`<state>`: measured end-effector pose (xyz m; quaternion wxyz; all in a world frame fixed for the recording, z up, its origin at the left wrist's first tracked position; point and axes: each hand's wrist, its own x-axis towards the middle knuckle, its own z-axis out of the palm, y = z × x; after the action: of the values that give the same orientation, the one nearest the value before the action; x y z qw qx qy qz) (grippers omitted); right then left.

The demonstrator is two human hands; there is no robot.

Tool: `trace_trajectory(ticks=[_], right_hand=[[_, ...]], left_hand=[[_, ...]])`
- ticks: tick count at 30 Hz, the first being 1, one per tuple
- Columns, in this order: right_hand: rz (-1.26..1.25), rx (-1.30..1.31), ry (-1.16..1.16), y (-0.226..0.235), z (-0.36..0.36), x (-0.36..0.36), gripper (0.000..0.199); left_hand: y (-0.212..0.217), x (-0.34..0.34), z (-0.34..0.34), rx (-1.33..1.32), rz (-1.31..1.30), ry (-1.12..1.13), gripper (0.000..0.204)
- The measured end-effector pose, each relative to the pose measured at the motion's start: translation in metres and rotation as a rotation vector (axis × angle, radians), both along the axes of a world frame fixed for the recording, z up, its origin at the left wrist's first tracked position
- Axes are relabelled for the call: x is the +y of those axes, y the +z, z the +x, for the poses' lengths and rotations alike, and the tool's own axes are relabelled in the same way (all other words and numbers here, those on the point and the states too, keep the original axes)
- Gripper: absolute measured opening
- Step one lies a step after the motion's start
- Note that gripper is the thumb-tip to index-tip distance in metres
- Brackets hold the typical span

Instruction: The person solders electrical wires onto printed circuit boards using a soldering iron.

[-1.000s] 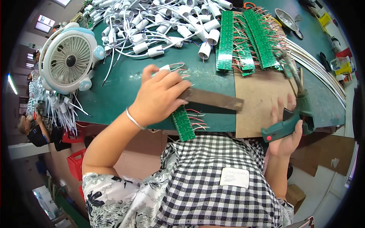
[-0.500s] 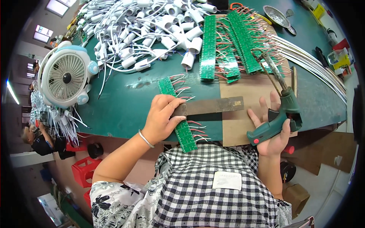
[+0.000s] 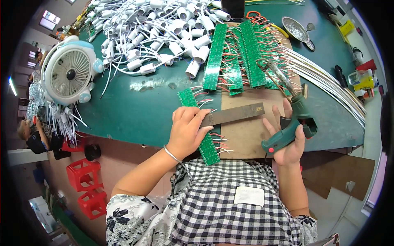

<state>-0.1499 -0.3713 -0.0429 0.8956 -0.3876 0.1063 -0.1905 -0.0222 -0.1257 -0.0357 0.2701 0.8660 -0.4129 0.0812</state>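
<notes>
My left hand [image 3: 186, 128] is closed on a green circuit board strip [image 3: 210, 151] and a flat dark metal bar [image 3: 238, 114]. Red and white wire leads stick out from the strip's right side, and its lower end overhangs the table's front edge by my apron. The bar points right, across a brown board on the table. In my upturned right hand [image 3: 290, 141] rests a green pistol-shaped soldering gun [image 3: 286, 133], lying between thumb and spread fingers. Its metal barrel [image 3: 281, 77] and thin side rod point up and left, toward the stacked circuit boards [image 3: 252, 55].
A heap of white lamp holders with cables [image 3: 164, 37] covers the back left, beside a white fan [image 3: 69, 74]. Long white wires [image 3: 324, 78] run along the right. A metal dish [image 3: 294, 28] stands at the back right. Red stools [image 3: 84, 174] are on the floor.
My left hand has moved right with the strip and bar, nearer the brown board. The soldering gun stays in my right hand, tilted slightly more left. The whole view has shifted a little.
</notes>
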Motion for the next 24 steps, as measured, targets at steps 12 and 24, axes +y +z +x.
trace_trajectory(ticks=[12, 24], right_hand=[[0.033, -0.104, -0.096, -0.017, -0.003, 0.011, 0.063], [0.002, -0.036, -0.116, -0.023, -0.010, 0.015, 0.061]], left_hand=[[-0.003, -0.001, -0.001, -0.106, -0.044, 0.033, 0.039], [0.051, 0.119, 0.218, -0.534, -0.075, 0.504, 0.073]])
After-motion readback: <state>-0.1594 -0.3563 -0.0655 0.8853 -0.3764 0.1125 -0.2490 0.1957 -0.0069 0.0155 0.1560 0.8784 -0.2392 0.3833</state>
